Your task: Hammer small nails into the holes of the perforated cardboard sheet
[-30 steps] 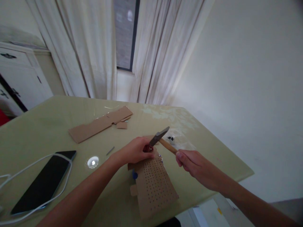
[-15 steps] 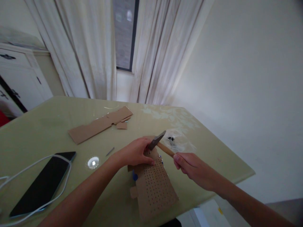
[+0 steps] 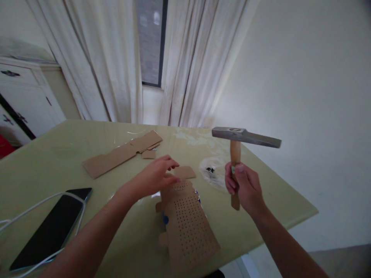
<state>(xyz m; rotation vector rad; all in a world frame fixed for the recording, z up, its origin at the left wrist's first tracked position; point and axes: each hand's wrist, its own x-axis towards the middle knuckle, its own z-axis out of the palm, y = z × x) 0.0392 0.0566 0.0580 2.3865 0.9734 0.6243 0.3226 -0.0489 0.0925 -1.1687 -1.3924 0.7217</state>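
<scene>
Fingers (image 3: 233, 179) wrap hammer (image 3: 236, 154) upright; left hand (image 3: 153, 178) hovers over pegboard (image 3: 188, 227).

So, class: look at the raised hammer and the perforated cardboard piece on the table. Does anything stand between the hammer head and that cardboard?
Partly. The right hand holds the hammer upright, off to the right of the perforated cardboard. The left hand hovers over the cardboard's far end, covering that part; the rest lies uncovered.

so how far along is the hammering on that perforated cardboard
Done: the perforated cardboard piece lies flat on the table, though no driven nail is visible. In hand: the right hand holds the hammer raised, and the left hand hovers open over the cardboard's top edge. Left: cannot tell.
</scene>
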